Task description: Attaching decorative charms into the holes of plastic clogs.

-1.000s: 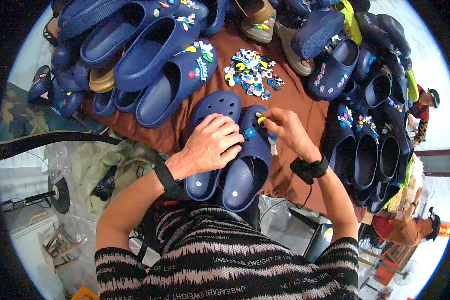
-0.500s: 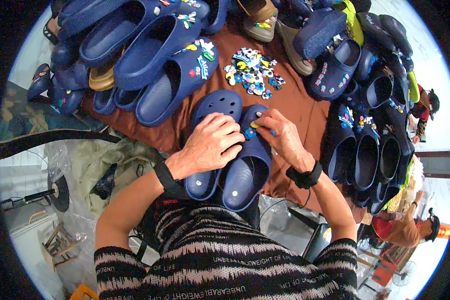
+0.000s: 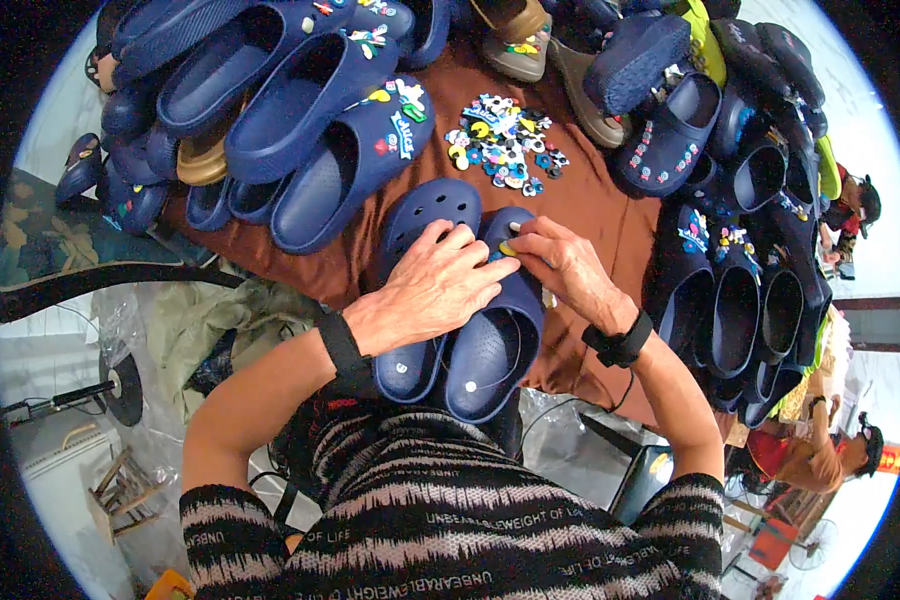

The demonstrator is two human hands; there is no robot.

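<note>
Two navy clogs stand side by side in front of me, toes pointing away. My left hand [image 3: 440, 285] lies over the left clog [image 3: 438, 202] and reaches across to the upper of the right clog [image 3: 495, 350], its fingers bent against it. The left index fingertip meets a small yellow shoe charm [image 3: 508, 249] on that upper. My right hand [image 3: 570, 270] pinches at the same charm with thumb and fingers, and hides much of the toe. Just beyond the clogs lies a pile of colourful shoe charms [image 3: 505, 140].
A brown cloth [image 3: 610, 235] covers the table. Stacked navy slides [image 3: 310, 190] with charms fill the left side. More dark clogs [image 3: 735, 300] are heaped along the right. Other people [image 3: 815, 450] sit at the far right; a stool [image 3: 125, 490] stands lower left.
My left hand has slid right and its index finger now reaches the charm. My right hand has closed in on the same spot. The clogs have barely moved.
</note>
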